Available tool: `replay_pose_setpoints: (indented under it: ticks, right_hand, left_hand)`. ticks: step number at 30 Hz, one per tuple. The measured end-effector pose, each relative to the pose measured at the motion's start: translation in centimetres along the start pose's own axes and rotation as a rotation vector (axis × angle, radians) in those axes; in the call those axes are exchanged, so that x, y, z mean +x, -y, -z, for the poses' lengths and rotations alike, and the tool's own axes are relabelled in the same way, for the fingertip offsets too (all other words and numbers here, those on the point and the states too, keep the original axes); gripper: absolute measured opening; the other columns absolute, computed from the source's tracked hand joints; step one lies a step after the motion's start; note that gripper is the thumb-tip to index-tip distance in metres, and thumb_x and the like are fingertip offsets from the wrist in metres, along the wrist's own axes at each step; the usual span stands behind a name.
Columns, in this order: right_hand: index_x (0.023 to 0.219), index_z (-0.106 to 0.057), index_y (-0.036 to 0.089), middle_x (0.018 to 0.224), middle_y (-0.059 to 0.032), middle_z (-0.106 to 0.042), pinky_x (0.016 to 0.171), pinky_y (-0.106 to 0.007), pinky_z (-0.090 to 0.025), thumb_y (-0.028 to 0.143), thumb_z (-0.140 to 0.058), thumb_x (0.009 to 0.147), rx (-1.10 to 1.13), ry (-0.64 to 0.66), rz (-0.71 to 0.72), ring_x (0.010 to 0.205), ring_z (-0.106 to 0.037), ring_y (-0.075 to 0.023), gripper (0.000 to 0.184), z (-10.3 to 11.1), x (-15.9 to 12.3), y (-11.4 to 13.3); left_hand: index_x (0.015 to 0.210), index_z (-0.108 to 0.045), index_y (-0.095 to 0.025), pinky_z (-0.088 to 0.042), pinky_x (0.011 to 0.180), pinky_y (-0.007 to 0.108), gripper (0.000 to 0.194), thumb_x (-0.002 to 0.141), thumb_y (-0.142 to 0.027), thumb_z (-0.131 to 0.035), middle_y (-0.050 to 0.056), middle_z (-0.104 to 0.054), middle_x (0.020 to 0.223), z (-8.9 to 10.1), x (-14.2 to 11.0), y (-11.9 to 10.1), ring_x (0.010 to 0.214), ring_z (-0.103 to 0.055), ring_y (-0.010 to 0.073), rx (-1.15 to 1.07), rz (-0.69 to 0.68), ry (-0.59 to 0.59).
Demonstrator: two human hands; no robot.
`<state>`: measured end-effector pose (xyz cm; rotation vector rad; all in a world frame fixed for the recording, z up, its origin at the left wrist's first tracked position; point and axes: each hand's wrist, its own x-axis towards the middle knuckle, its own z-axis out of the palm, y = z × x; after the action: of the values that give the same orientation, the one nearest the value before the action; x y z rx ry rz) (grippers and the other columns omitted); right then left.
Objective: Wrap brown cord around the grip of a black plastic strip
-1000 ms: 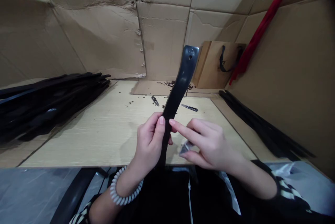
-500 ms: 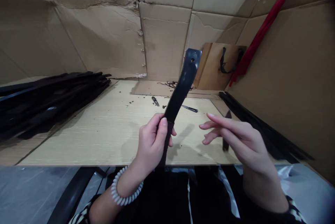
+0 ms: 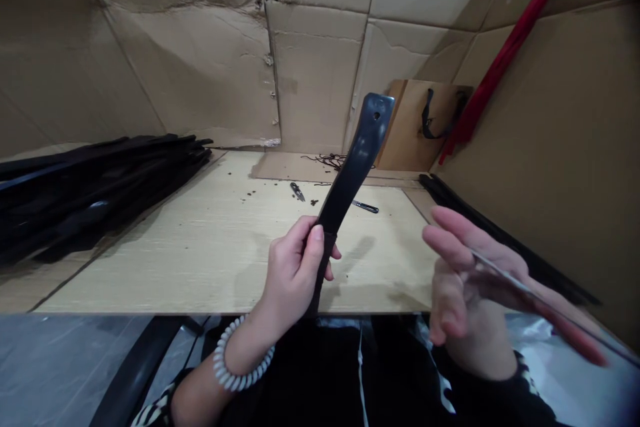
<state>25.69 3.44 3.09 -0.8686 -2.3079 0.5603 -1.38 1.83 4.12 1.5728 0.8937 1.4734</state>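
My left hand (image 3: pixel 295 267) is closed around a dark strap (image 3: pixel 356 160), which rises tilted to the right. Its upper part is smooth and shiny, with a small hole near the squared end, and a dark sleeve-like section lies in my grip. On the right, my right hand (image 3: pixel 465 280) is turned and partly blurred, some fingers spread. A thin strip-like thing (image 3: pixel 520 287), seen nearly edge-on, passes between those fingers; its kind is unclear. Thread snips (image 3: pixel 297 191) lie on the table beyond my left hand. A second small black-handled tool (image 3: pixel 367 207) is partly behind the strap.
A heap of dark strips (image 3: pixel 100 194) covers the table's left side. More long dark strips (image 3: pixel 500 240) lie along the right wall. At the back are black thread scraps (image 3: pixel 327 160) and a brown paper bag (image 3: pixel 415 124). Cardboard walls (image 3: pixel 200 74) enclose the pale table (image 3: pixel 200 247).
My right hand has moved right and turned over, bringing the thin strip-like thing across the fingers. The strap in my left hand has shifted slightly right.
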Motion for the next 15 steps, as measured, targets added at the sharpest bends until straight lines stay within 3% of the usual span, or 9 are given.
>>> replay_pose_setpoints:
  ticks: [2,5,7,10,12,15]
  right_hand:
    - [0.158,-0.025,0.018,0.089,-0.0092,-0.064,0.054,-0.015,-0.045,0.079,-0.012,0.097,0.28,-0.045,0.106,0.048,-0.049,-0.0038,0.087,-0.4,0.3,0.9]
    - [0.153,-0.04,0.022,0.067,-0.0033,-0.057,0.054,-0.013,-0.044,0.054,-0.011,0.108,0.572,0.0,0.201,0.048,-0.047,-0.0034,0.063,-1.0,1.6,3.5]
    - [0.145,-0.053,0.026,0.066,-0.0027,-0.054,0.057,-0.012,-0.042,0.041,-0.024,0.11,0.546,-0.056,0.186,0.057,-0.05,-0.0033,0.048,-1.2,2.7,5.1]
    - [0.123,-0.07,0.029,0.079,-0.003,-0.059,0.066,-0.014,-0.045,0.027,-0.049,0.103,0.35,-0.313,0.158,0.075,-0.055,-0.0042,0.029,-1.5,4.5,6.6]
    - [0.109,-0.074,0.024,0.089,-0.0025,-0.063,0.067,-0.014,-0.048,0.018,-0.06,0.096,0.265,-0.467,0.149,0.082,-0.058,-0.0051,0.02,-1.9,5.5,7.0]
    - [0.097,-0.071,0.016,0.091,-0.0012,-0.064,0.065,-0.014,-0.051,0.01,-0.067,0.088,0.208,-0.597,0.177,0.081,-0.062,-0.0048,0.011,-3.0,6.6,7.5]
  left_hand:
    - [0.098,-0.057,-0.014,-0.045,0.044,0.019,0.03,0.103,-0.04,-0.042,0.001,-0.065,0.071,-0.1,0.0,-0.1,0.046,-0.058,0.0069,0.01,-0.007,0.002]
    - [0.097,-0.057,-0.015,-0.045,0.044,0.019,0.029,0.103,-0.039,-0.042,0.001,-0.065,0.071,-0.1,-0.1,-0.2,0.046,-0.057,0.0064,0.032,-0.028,0.005]
    - [0.096,-0.057,-0.015,-0.045,0.044,0.018,0.028,0.104,-0.038,-0.042,0.0,-0.065,0.071,-0.1,-0.1,-0.2,0.046,-0.057,0.0059,0.043,-0.037,0.005]
    - [0.095,-0.056,-0.015,-0.045,0.044,0.018,0.027,0.104,-0.037,-0.041,0.0,-0.065,0.071,0.0,-0.2,-0.2,0.046,-0.058,0.0059,0.049,-0.038,0.007]
    - [0.094,-0.055,-0.016,-0.045,0.044,0.018,0.026,0.104,-0.036,-0.041,0.0,-0.065,0.071,0.0,-0.2,-0.2,0.046,-0.058,0.0058,0.05,-0.041,0.015]
    - [0.095,-0.055,-0.016,-0.046,0.044,0.016,0.025,0.104,-0.035,-0.041,0.0,-0.065,0.071,-0.1,-0.3,-0.2,0.046,-0.058,0.0053,0.056,-0.058,0.03]
